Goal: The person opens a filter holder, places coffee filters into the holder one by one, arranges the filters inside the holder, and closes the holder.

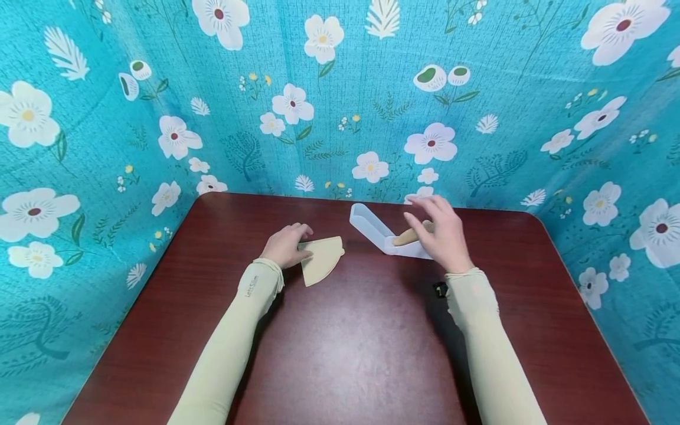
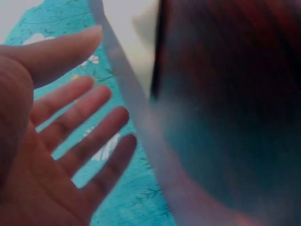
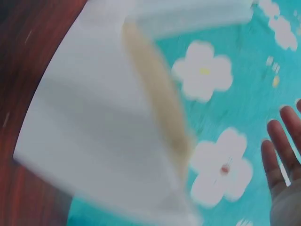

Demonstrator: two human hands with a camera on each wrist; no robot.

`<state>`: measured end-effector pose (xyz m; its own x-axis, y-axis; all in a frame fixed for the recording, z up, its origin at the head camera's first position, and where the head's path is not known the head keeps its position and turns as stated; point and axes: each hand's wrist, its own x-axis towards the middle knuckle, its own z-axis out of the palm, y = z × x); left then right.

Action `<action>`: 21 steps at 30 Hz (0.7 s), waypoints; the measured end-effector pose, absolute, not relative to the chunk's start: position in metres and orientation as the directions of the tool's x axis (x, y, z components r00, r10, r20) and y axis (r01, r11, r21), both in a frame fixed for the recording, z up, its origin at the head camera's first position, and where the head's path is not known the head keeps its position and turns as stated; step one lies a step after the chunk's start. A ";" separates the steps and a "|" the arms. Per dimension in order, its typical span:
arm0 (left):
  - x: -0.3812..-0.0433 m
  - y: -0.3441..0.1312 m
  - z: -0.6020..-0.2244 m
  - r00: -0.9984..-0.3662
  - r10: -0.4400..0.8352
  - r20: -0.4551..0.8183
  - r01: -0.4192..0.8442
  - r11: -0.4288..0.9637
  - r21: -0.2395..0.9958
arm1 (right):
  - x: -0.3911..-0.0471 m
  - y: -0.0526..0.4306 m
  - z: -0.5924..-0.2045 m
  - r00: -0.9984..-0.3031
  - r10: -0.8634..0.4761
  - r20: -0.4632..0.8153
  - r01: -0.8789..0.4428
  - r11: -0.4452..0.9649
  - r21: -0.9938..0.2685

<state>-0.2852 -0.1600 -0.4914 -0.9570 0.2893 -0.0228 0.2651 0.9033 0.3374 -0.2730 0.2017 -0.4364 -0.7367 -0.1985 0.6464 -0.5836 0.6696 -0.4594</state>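
In the head view, a flat cream wedge-shaped piece (image 1: 321,260) with a curved edge and a small tab lies on the table. My left hand (image 1: 287,245) is at its left side, thumb over its edge; in the left wrist view this hand (image 2: 70,136) has fingers spread, holding nothing. A pale translucent V-shaped case (image 1: 372,228) stands at centre right, with a tan slice-like piece (image 1: 406,237) at its right arm. Above that piece is my right hand (image 1: 442,233), loosely bent. The right wrist view shows its straight fingers (image 3: 285,134) apart from the blurred tan piece (image 3: 160,94).
A dark reddish-brown table (image 1: 340,354) with rounded far corners carries everything. A small black object (image 1: 440,289) lies beside the right sleeve. Blue flowered cloth (image 1: 340,106) hangs behind and along both sides of the table.
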 end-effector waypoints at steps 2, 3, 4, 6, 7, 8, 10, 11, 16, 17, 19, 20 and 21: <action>-0.285 -0.161 -0.496 -0.959 0.271 -0.081 0.231 0.916 0.328 | -0.271 0.185 -0.434 -0.706 -0.233 0.669 -0.629 0.639 -0.442; -0.284 -0.162 -0.498 -0.959 0.264 -0.099 0.220 0.921 0.323 | -0.270 0.177 -0.433 -0.692 -0.253 0.676 -0.651 0.622 -0.434; -0.284 -0.162 -0.499 -0.960 0.259 -0.110 0.213 0.924 0.317 | -0.269 0.169 -0.432 -0.682 -0.270 0.680 -0.667 0.609 -0.428; -0.285 -0.163 -0.501 -0.961 0.249 -0.120 0.202 0.930 0.308 | -0.267 0.154 -0.431 -0.665 -0.306 0.681 -0.697 0.581 -0.420; -0.284 -0.164 -0.501 -0.962 0.246 -0.120 0.200 0.931 0.305 | -0.266 0.146 -0.431 -0.658 -0.324 0.680 -0.710 0.567 -0.417; -0.284 -0.164 -0.501 -0.962 0.246 -0.118 0.201 0.932 0.303 | -0.265 0.139 -0.431 -0.650 -0.344 0.678 -0.724 0.552 -0.414; -0.285 -0.165 -0.501 -0.963 0.244 -0.117 0.198 0.929 0.312 | -0.264 0.124 -0.431 -0.628 -0.385 0.677 -0.752 0.523 -0.400; -0.286 -0.166 -0.502 -0.962 0.245 -0.120 0.196 0.926 0.322 | -0.264 0.117 -0.433 -0.614 -0.409 0.675 -0.767 0.512 -0.387; -0.288 -0.169 -0.505 -0.955 0.266 -0.130 0.200 0.904 0.378 | -0.263 0.091 -0.441 -0.566 -0.526 0.635 -0.816 0.465 -0.342; -0.288 -0.169 -0.505 -0.954 0.270 -0.127 0.203 0.898 0.389 | -0.263 0.087 -0.443 -0.564 -0.542 0.623 -0.819 0.463 -0.339; -0.289 -0.171 -0.505 -0.955 0.276 -0.110 0.210 0.887 0.411 | -0.264 0.082 -0.447 -0.563 -0.567 0.601 -0.822 0.460 -0.336; -0.289 -0.171 -0.505 -0.955 0.280 -0.097 0.215 0.881 0.422 | -0.265 0.080 -0.449 -0.564 -0.576 0.592 -0.822 0.459 -0.336; -0.289 -0.172 -0.504 -0.957 0.278 -0.088 0.214 0.875 0.434 | -0.266 0.079 -0.450 -0.565 -0.582 0.585 -0.822 0.461 -0.335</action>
